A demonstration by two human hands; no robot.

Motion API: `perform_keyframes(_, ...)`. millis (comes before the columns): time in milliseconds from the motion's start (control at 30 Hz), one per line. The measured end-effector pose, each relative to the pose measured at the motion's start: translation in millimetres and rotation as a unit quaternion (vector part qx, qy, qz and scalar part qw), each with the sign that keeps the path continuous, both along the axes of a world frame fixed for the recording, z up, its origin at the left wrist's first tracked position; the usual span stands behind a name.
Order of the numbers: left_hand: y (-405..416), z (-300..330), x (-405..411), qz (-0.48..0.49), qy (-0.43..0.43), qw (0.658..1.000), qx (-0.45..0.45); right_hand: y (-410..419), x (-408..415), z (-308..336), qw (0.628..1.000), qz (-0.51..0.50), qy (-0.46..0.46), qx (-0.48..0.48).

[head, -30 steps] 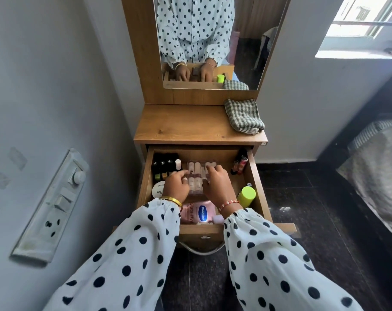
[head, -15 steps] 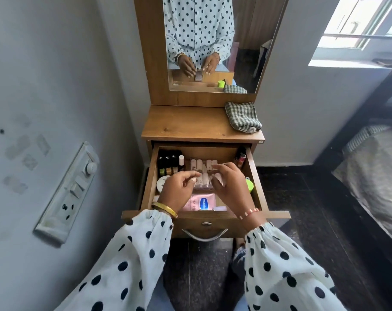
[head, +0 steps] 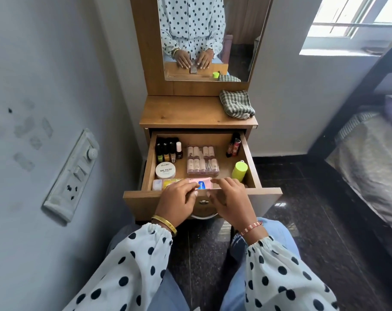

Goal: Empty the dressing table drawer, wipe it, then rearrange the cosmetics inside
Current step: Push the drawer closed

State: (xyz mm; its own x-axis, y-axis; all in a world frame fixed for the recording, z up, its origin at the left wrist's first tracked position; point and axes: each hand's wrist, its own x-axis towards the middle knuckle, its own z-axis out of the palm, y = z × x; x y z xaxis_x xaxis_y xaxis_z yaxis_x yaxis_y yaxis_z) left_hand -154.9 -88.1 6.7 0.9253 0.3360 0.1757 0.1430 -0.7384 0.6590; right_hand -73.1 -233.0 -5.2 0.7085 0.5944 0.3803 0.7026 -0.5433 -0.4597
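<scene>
Change: both hands drawn back from the clear lipstick case mid-drawer to the drawer's front edge; case now uncovered and lying flat.
Sleeves: white with black dots, gathered at the wrists, nearest the camera.
Left hand (head: 177, 203): over the drawer front, gold bangle at the wrist, fingers curled, tips at the left end of the pink Vaseline pack (head: 201, 183); a firm grip cannot be told.
Right hand (head: 229, 199): over the drawer front, beaded bracelet at the wrist, fingers loosely bent, tips beside the pack's right end; touching or just short cannot be told.
Drawer (head: 250, 158): pulled out, wooden, metal handle partly hidden beneath the hands.
Front row: pink Vaseline pack against the front wall, yellow packet (head: 170, 182) touching its left, small pale container (head: 157, 184) in the front left corner.
Left side: round white nail polish remover tub (head: 165, 171) behind the pale container.
Middle: clear lipstick case (head: 202, 160), two rows of pale tubes, apart from both hands.
Right side: lime green bottle (head: 239, 172) tilted against the right wall.
Back left corner: nail polish bottles (head: 168, 149), upright, mostly black caps, one white.
Back right corner: two slim tubes (head: 233, 145), leaning on the wall.
Tabletop (head: 183, 113): wooden, checked cloth (head: 236, 104) bunched at its right rear.
Mirror (head: 204, 37): dotted top and both hands reflected.
Left wall: switchboard (head: 74, 173).
Far right: bed (head: 369, 158) below a window (head: 352, 16).
</scene>
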Motion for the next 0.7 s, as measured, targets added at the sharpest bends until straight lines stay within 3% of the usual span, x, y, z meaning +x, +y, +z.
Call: perform_keyframes(700, 12, -1, 22, 0.003, -0.008, 0.999, 0.042, 11, 30, -6, 0.999, 0.021, -0.003, -0.032)
